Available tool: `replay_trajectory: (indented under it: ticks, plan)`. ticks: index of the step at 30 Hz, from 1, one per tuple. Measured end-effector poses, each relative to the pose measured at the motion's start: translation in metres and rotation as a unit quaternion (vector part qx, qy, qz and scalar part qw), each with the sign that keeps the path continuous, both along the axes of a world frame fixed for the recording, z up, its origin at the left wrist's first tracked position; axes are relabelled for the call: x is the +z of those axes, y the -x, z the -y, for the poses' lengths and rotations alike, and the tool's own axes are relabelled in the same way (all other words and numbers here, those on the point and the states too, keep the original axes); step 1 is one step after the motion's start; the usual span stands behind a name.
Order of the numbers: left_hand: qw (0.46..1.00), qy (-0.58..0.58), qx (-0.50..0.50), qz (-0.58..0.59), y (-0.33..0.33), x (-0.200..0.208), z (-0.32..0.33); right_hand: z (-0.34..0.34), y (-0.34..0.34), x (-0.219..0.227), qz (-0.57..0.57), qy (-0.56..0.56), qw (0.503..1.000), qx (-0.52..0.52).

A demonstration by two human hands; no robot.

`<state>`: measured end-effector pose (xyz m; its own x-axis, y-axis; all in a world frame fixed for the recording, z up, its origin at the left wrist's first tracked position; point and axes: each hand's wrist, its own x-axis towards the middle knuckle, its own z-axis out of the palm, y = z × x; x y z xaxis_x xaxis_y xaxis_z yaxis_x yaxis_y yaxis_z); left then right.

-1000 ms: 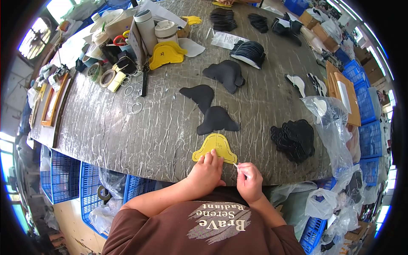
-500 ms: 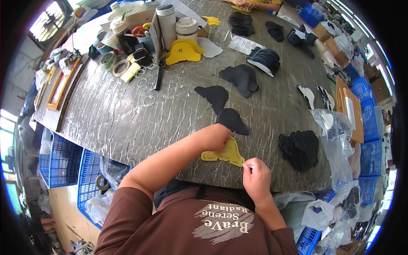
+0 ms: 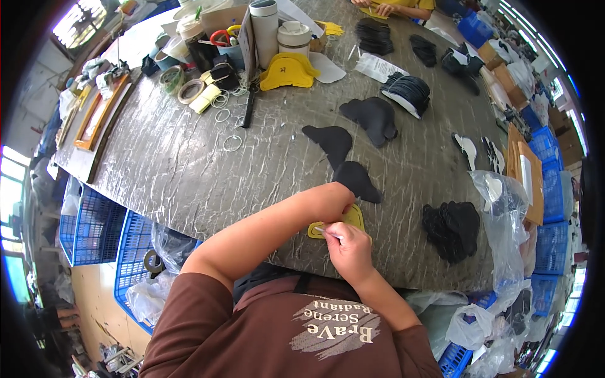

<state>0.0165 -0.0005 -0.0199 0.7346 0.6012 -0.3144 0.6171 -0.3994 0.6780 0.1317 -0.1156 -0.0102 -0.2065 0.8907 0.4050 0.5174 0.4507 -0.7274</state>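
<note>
A yellow template (image 3: 355, 216) with a curved outline and thin slot lines lies near the table's front edge, partly covered by my hands. My left hand (image 3: 336, 198) presses down on it from above with bent fingers, their tips hidden. My right hand (image 3: 350, 249) is closed round a thin, pale pen-like marker (image 3: 319, 230), whose tip is at the template's left end. Just beyond my left hand lies a black cut piece (image 3: 357, 181), touching another black piece (image 3: 329, 142). Whatever is beneath the template is hidden.
A black stack of cut pieces (image 3: 450, 230) lies to the right, beside clear plastic (image 3: 504, 208). Further off are a black pile (image 3: 370, 120), a banded black bundle (image 3: 406, 94), a yellow shaped piece (image 3: 288, 70) and white cups (image 3: 294, 39). A co-worker's hands (image 3: 380, 9) are across the table.
My right hand has moved left across the template, from its right end to its left end, with the marker. My left hand stays on the template. The whole view has shifted slightly.
</note>
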Motion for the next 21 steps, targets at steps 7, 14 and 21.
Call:
replay_trajectory:
  ticks: [7, 14, 21]
  plan:
    - [1.000, 0.010, -0.007, -0.014, -0.001, 0.007, 0.000, 0.003, -0.002, 0.001, 0.020, 0.021, 0.999, 0.036]
    - [1.000, 0.003, -0.021, -0.008, 0.000, 0.007, 0.000, 0.003, -0.021, -0.004, -0.045, 0.100, 0.994, -0.009]
    - [1.000, 0.024, -0.017, -0.010, -0.001, 0.011, -0.001, 0.001, -0.036, -0.004, -0.067, 0.109, 0.991, -0.045]
